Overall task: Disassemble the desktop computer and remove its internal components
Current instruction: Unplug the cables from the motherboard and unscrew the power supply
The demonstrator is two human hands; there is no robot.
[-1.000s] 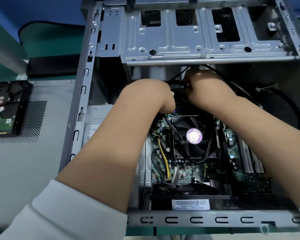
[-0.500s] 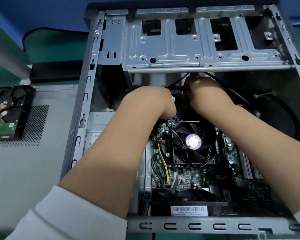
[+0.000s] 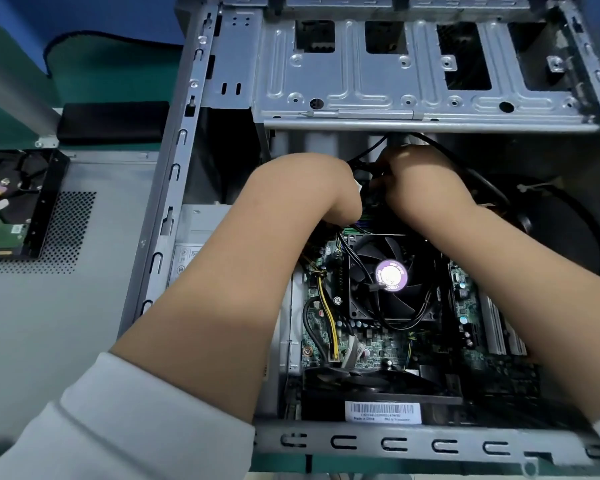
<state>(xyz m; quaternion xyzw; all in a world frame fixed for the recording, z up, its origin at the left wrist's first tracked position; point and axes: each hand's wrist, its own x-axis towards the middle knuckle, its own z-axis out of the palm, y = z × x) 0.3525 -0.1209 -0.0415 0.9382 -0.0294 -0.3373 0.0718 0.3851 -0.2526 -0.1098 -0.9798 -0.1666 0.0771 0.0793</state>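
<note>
Black cables (image 3: 368, 157) are being unplugged above the fan (image 3: 390, 275): right hand (image 3: 420, 181) pinches them, left hand (image 3: 312, 185) grip hidden; next, pull the plug free.

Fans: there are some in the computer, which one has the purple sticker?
The square fan in the middle, just below both hands. Its hub carries a round purple sticker. The fan at the near edge and the big one on the right show none.
</note>
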